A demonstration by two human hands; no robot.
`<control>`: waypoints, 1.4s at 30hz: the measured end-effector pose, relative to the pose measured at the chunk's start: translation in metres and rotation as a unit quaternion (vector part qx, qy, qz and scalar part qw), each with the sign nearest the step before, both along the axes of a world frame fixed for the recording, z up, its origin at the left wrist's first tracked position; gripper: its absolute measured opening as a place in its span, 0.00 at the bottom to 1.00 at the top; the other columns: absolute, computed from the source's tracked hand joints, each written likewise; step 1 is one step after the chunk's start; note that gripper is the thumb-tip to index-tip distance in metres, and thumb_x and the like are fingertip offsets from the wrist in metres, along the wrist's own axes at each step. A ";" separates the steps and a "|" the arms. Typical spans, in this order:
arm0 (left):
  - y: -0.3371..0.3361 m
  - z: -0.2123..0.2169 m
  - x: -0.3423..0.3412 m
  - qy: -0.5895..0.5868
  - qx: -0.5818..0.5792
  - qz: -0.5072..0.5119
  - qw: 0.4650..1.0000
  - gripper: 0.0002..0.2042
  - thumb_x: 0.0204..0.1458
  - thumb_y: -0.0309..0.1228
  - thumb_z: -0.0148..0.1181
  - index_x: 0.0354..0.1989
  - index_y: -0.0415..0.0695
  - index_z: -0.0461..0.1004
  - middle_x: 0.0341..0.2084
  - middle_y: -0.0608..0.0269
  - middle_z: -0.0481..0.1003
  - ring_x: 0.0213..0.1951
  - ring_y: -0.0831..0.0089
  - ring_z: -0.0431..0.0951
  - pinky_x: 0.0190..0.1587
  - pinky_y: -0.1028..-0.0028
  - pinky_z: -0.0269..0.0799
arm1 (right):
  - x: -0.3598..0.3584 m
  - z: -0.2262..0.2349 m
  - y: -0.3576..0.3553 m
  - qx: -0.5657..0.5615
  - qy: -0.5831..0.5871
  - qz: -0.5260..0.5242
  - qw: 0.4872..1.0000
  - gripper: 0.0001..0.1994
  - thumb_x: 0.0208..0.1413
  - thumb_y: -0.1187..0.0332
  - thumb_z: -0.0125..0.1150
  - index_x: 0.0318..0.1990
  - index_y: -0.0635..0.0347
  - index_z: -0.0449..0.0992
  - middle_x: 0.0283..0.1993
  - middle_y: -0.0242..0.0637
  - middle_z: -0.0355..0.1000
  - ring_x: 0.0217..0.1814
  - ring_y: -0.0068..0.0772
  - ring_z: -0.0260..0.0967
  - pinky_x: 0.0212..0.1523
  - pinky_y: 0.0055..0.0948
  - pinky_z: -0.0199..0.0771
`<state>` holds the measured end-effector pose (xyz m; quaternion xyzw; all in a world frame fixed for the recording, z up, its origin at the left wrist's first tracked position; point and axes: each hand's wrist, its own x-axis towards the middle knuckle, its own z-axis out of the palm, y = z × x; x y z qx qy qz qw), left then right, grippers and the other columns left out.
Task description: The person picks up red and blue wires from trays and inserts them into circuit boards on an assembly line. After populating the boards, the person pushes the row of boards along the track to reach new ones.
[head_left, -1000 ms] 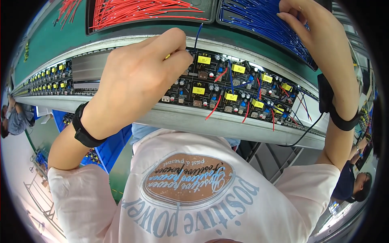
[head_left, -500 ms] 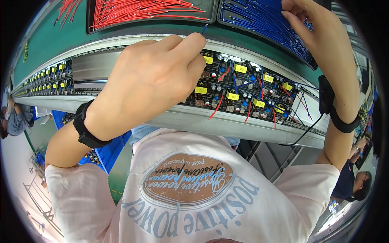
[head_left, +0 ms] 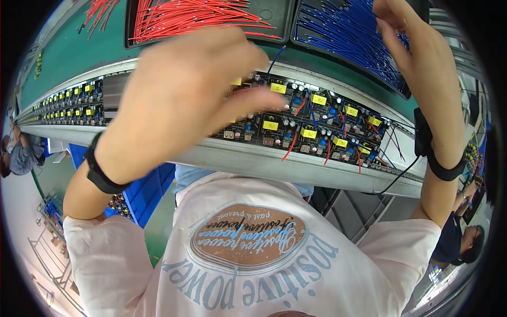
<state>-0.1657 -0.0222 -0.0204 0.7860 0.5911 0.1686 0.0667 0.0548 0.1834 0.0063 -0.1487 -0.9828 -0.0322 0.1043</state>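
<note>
My left hand (head_left: 195,95), blurred by motion, hangs over the circuit boards (head_left: 296,120) with its thumb spread away from the fingers. Nothing shows between them. Just beyond its fingertips a short blue wire (head_left: 277,58) slants upward at the far side of the boards. My right hand (head_left: 397,29) reaches into the black tray of blue wires (head_left: 343,39), fingers curled toward the thumb. Whatever it pinches is hidden. Red wires (head_left: 289,146) and blue wires (head_left: 312,108) stick out of several boards, which carry yellow block components.
A second black tray (head_left: 272,37) with red wires lies left of the blue ones. The boards sit on a metal rail line (head_left: 253,161) running left, where more boards (head_left: 68,105) stand. A black cable (head_left: 393,182) hangs near my right wrist. Co-workers are at both edges.
My left hand has spread its thumb and moved left, away from the blue wire that stuck out of its fingers. My right hand stays at the blue wires.
</note>
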 end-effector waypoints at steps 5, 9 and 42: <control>0.038 0.006 -0.021 0.016 0.039 0.060 0.997 0.06 0.55 0.21 0.65 0.41 0.39 0.78 0.35 0.59 0.77 0.32 0.65 0.77 0.36 0.70 0.73 | -0.001 0.001 -0.003 -0.026 0.017 -0.008 0.999 0.05 0.49 0.74 0.67 0.32 0.61 0.76 0.31 0.38 0.74 0.37 0.41 0.75 0.40 0.37 0.74; 0.056 -0.006 -0.032 0.005 0.040 0.058 0.997 0.07 0.52 0.22 0.69 0.38 0.40 0.79 0.31 0.58 0.75 0.31 0.62 0.75 0.34 0.69 0.72 | 0.003 0.018 -0.019 -0.064 0.031 -0.003 0.997 0.05 0.48 0.74 0.67 0.32 0.60 0.76 0.31 0.37 0.73 0.38 0.40 0.74 0.40 0.36 0.73; -0.079 0.000 0.029 -0.198 0.037 0.192 0.960 0.09 0.56 0.15 0.65 0.44 0.38 0.81 0.32 0.62 0.79 0.29 0.77 0.75 0.31 0.75 0.69 | -0.037 0.014 -0.097 -0.114 -0.114 0.191 0.968 0.06 0.40 0.73 0.67 0.26 0.58 0.75 0.31 0.31 0.68 0.40 0.36 0.68 0.41 0.33 0.68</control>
